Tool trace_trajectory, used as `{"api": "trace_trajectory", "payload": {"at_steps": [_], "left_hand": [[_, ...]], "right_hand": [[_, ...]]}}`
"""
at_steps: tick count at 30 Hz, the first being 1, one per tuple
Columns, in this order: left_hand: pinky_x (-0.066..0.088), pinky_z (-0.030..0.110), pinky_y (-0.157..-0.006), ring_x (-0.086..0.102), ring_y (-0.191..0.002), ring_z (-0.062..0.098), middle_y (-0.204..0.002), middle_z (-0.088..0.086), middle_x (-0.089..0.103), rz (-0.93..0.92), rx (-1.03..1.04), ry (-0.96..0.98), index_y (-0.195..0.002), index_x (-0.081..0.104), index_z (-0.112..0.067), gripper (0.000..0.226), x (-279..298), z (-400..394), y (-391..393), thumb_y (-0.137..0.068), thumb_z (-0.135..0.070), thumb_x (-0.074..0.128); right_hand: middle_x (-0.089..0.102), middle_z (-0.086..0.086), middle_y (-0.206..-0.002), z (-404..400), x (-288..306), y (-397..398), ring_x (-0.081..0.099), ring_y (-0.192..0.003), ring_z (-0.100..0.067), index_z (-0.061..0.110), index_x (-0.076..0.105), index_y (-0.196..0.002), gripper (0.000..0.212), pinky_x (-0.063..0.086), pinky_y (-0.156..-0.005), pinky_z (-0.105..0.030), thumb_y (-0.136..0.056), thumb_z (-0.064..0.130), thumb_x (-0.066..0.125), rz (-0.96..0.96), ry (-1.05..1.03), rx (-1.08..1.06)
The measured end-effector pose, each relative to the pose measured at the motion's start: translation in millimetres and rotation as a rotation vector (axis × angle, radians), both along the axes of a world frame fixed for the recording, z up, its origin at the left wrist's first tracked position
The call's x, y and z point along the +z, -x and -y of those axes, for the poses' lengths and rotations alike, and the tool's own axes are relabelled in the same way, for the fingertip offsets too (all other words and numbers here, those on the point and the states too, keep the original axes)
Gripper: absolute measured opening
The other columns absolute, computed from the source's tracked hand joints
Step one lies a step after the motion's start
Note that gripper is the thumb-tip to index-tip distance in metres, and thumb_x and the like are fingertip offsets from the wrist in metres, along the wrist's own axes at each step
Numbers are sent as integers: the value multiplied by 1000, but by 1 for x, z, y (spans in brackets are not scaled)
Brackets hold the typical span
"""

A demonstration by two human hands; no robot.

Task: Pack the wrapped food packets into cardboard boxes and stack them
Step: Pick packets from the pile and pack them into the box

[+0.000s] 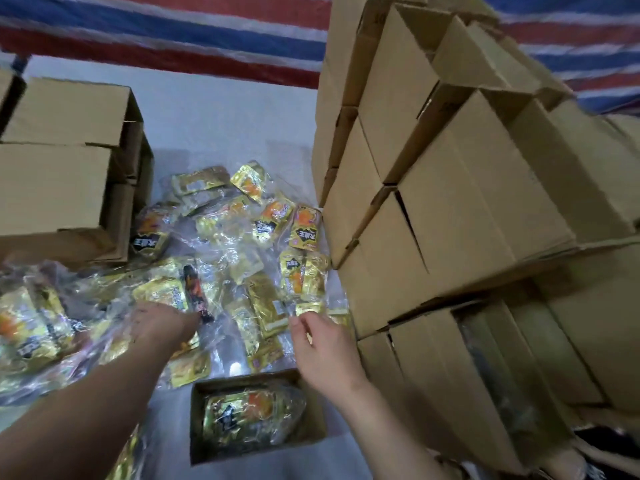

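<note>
Packets (221, 258) are heaped at 12 o'clock of the open box (258, 415), within reach. One is pinched by the right hand (322, 344); the left hand (162, 323) is pressed flat, fingers hidden.

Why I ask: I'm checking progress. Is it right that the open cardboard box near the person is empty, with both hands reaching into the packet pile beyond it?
Not empty: the head view shows the open cardboard box already holds wrapped packets. The left hand and right hand do reach into the packet pile.

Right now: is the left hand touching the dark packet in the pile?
Touching. The head view shows the left hand fingertips lying against the lower end of the dark packet, no gap visible.
</note>
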State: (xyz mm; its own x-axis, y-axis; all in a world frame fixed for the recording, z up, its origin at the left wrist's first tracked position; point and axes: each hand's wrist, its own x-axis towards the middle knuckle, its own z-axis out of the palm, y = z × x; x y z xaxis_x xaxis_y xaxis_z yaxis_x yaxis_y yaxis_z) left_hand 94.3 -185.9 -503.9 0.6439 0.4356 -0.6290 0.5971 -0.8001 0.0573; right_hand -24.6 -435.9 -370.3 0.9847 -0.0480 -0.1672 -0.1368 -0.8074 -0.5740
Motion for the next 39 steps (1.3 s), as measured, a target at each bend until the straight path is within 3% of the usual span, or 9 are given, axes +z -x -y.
{"api": "trace_trajectory", "payload": {"at_steps": [7, 12, 15, 17, 20, 23, 29, 34, 39], "left_hand": [[57, 40, -62, 61, -62, 28, -67, 16, 64, 263, 181, 279, -122, 52, 16, 82, 33, -8, 13, -71, -41, 81], [58, 40, -65, 67, -69, 19, -81, 4, 68, 724, 44, 535, -104, 57, -13, 41, 129, 7, 25, -74, -33, 77], [51, 20, -62, 64, -72, 0, -85, -9, 67, 917, -35, 691, -99, 54, -34, 37, 195, 27, 35, -71, -41, 77], [45, 12, -58, 64, -73, -3, -86, -13, 68, 955, -56, 812, -101, 55, -39, 34, 226, 42, 41, -73, -50, 72], [46, 16, -71, 62, -91, -6, -96, -22, 66, 1006, -149, 838, -106, 55, -43, 25, 250, 58, 49, -83, -53, 55], [46, 33, -87, 54, -102, 8, -102, -16, 58, 1036, -371, 658, -107, 52, -39, 24, 254, 61, 51, -91, -52, 38], [23, 31, -89, 37, -114, 20, -119, 2, 44, 937, -559, 224, -131, 54, -25, 73, 263, 68, 55, -82, -62, 14], [17, 30, -112, 25, -141, 9, -154, -7, 30, 824, -551, 568, -156, 23, -30, 83, 258, 50, 71, -87, -74, 15], [42, 14, -90, 53, -112, -3, -141, -15, 49, 517, -382, 742, -148, 40, -30, 56, 200, 10, 100, -99, -56, 43]], "right_hand": [[57, 8, -81, -15, 1, -13, 55, -76, -15, 24, 56, -84, 31, 45, -69, -36, -102, 44, 39, -121, -66, 28], [59, 26, -99, -53, 45, -52, 58, -90, 7, 40, 58, -106, 17, 39, -66, -7, -96, 53, 55, -226, -604, -144], [49, 23, -129, -76, 79, -75, 49, -121, 0, 39, 40, -142, 77, 40, -96, -24, -73, 72, 54, -334, -950, -107], [52, 9, -141, -83, 96, -82, 49, -132, -13, 32, 42, -146, 87, 39, -109, -37, -70, 72, 56, -403, -1098, -63], [73, -2, -111, -87, 117, -82, 70, -104, -17, 22, 71, -119, 57, 58, -85, -35, -78, 61, 63, -520, -1411, -101], [73, -5, -109, -81, 124, -80, 70, -104, -20, 15, 62, -129, 61, 58, -80, -32, -78, 48, 73, -465, -1559, -72], [62, -18, -117, -63, 129, -76, 66, -103, -31, 5, 49, -139, 77, 56, -88, -40, -76, 34, 81, -448, -1579, -55], [71, -7, -91, -32, 125, -70, 69, -75, -22, 7, 68, -116, 53, 56, -72, -36, -80, 44, 79, -488, -1583, -95], [71, 8, -111, 0, 125, -56, 69, -93, -6, 32, 51, -139, 84, 54, -81, -28, -67, 68, 75, -144, -629, 155]]}}
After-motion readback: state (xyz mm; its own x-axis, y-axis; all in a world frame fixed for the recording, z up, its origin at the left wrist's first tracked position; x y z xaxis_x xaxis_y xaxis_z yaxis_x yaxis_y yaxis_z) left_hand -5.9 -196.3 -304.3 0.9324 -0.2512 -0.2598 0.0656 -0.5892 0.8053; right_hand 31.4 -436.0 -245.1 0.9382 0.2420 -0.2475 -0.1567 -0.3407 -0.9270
